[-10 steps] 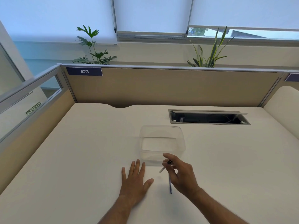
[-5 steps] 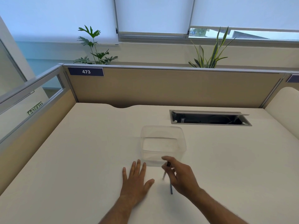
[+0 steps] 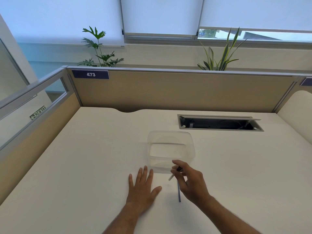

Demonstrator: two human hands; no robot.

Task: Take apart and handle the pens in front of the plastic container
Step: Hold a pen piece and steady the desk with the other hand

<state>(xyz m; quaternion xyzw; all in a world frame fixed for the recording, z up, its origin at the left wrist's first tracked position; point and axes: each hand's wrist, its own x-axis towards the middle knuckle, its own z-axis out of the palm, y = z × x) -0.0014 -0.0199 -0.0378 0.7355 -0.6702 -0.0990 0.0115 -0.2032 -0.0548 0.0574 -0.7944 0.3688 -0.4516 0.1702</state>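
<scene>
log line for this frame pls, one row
left hand: flat on desk, idle | right hand: pinching pen | blue pen: lying on desk | plastic container: behind the hands, no pens inside

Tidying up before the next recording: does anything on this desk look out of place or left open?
Only the cable hatch in the desk, behind the plastic container, stands open. Nothing looks spilled or damaged.

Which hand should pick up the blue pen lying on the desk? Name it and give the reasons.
Left. The left hand lies flat and empty on the desk, beside the blue pen. The right hand is nearer but already pinches a light pen piece.
</scene>
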